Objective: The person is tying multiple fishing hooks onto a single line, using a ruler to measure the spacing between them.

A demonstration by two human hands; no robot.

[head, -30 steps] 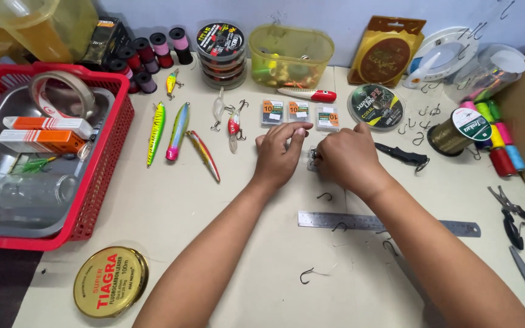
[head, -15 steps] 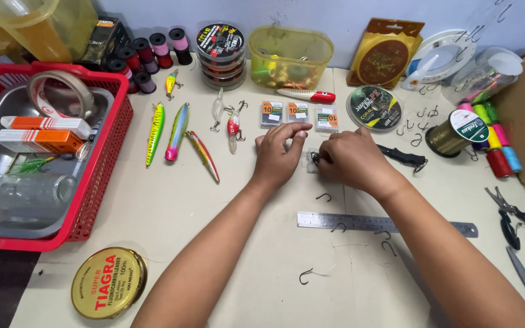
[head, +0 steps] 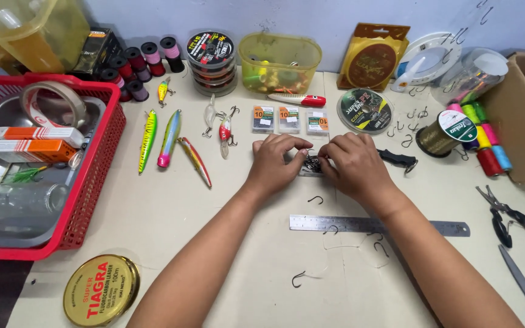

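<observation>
Small clear plastic packet of dark metal fish hooks [head: 312, 164]: pinched between the fingertips of the left hand [head: 273, 163] and right hand [head: 352, 164], fingers closed on its edges. Loose dark hook [head: 315, 199]: just below the fingers. Steel ruler [head: 379, 226]: further below, under the right wrist.

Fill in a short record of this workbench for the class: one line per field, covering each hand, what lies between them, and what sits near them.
Left hand: fingertips on a small clear packet of hooks
Right hand: fingers at the same packet, from the other side
Nearest loose item: single hook on the table, just below the hands
In front of the arms: steel ruler, lying flat
Behind the hands: three small hook packets in a row
Left of the hands: long fishing lures
Far left: red basket
Far right: pliers
</observation>
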